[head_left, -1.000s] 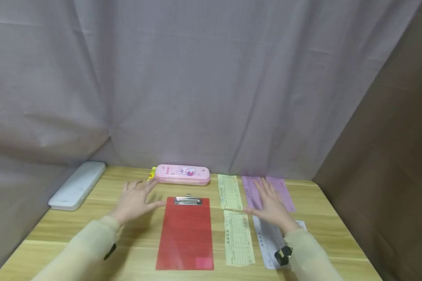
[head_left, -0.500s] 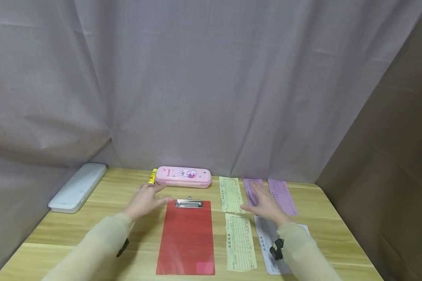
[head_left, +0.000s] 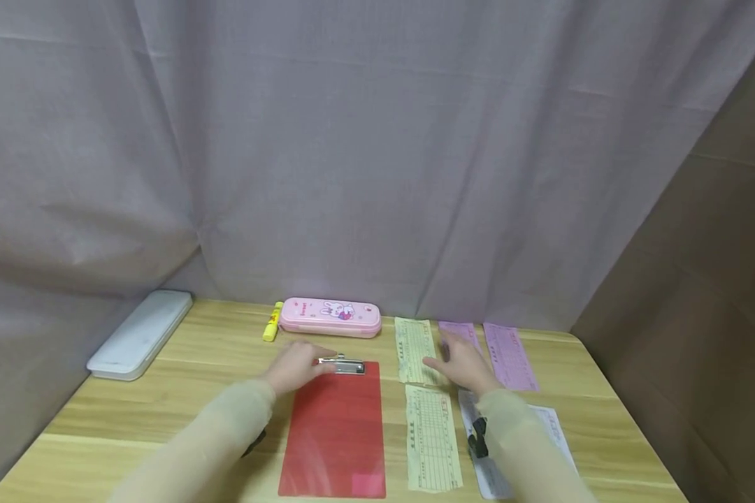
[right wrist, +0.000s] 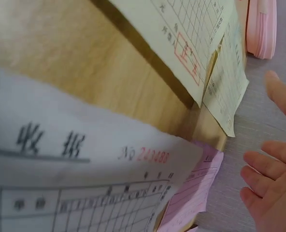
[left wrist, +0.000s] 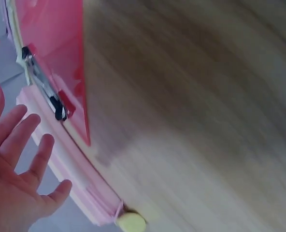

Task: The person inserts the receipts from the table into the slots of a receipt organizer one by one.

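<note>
At a wood-grain table (head_left: pixel 610 412), a person's left hand (head_left: pixel 294 366) reaches to the left end of the silver clip (head_left: pixel 349 367) on a red clipboard (head_left: pixel 336 436), its fingers loose and grasping nothing; whether it touches the clip cannot be told. The right hand (head_left: pixel 465 363), likewise released with its fingers apart, hangs over the left purple slip (head_left: pixel 465 328), thumb pointing across the upper green slip (head_left: pixel 412 349). Directly below that lies the lower green slip (head_left: pixel 433 440), just beside the clipboard, while the right purple slip (head_left: pixel 511 358) rests farther right. White printed paper (head_left: pixel 492 482) lies partly hidden beneath the right forearm. Behind the clipboard sits a pink case (head_left: pixel 330 318) with a rabbit picture, a yellow tube (head_left: pixel 273 323) at its left end. At the far left, a white case (head_left: pixel 140 335) lies near a gray curtain (head_left: pixel 377 154).
</note>
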`<state>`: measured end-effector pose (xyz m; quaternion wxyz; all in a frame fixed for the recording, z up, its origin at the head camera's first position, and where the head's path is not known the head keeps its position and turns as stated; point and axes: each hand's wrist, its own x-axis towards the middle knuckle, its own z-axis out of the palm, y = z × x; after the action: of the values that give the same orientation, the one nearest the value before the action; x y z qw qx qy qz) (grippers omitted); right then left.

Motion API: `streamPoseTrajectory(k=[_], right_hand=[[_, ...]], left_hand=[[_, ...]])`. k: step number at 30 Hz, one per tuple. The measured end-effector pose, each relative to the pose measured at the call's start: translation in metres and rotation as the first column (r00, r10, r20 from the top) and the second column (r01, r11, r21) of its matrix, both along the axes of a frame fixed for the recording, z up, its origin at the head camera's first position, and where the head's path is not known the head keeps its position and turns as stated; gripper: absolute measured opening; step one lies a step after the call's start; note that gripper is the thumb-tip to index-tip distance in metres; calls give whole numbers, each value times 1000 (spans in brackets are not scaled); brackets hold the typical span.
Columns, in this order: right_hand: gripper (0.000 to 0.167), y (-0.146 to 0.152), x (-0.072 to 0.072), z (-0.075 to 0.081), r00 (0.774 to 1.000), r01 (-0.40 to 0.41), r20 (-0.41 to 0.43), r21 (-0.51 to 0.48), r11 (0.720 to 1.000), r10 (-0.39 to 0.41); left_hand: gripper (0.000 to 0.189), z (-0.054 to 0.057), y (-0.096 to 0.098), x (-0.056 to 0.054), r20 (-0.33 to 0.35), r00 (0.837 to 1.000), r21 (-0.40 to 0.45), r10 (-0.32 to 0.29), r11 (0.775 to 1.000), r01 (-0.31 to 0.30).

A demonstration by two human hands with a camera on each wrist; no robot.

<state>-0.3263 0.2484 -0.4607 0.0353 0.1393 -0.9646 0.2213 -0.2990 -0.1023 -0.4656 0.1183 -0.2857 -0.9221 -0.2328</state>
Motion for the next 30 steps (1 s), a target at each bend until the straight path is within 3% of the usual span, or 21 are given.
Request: streamPoseTrajectory(k=[3, 10, 15, 19, 25, 30], right_hand=[[81, 0, -4, -1, 999, 22, 25, -12, 1000, -21], [80, -5, -16, -2, 998, 17, 64, 8, 1000, -17], [77, -4, -26, 1, 997, 27, 75, 2, 1000, -27], [72, -7, -36, 1, 999, 14, 35, -5, 1000, -14], [69, -8, -46, 2, 999, 2, 38, -4, 1000, -1], [67, -16, -54, 8, 998, -8, 60, -23, 1000, 10]], left_hand=[[28, -4, 10, -5, 4, 999, 7, -41, 999, 41], [21, -9, 27, -16, 91, 995, -18, -47, 999, 49], [10, -9, 31, -20, 85, 993, -31, -85, 996, 88], [14, -11, 29, -23, 84, 994, -11, -68, 998, 69], [19, -13, 30, -27, 152, 986, -10, -62, 998, 64], [14, -11, 30, -28, 99, 991, -27, -94, 995, 97]])
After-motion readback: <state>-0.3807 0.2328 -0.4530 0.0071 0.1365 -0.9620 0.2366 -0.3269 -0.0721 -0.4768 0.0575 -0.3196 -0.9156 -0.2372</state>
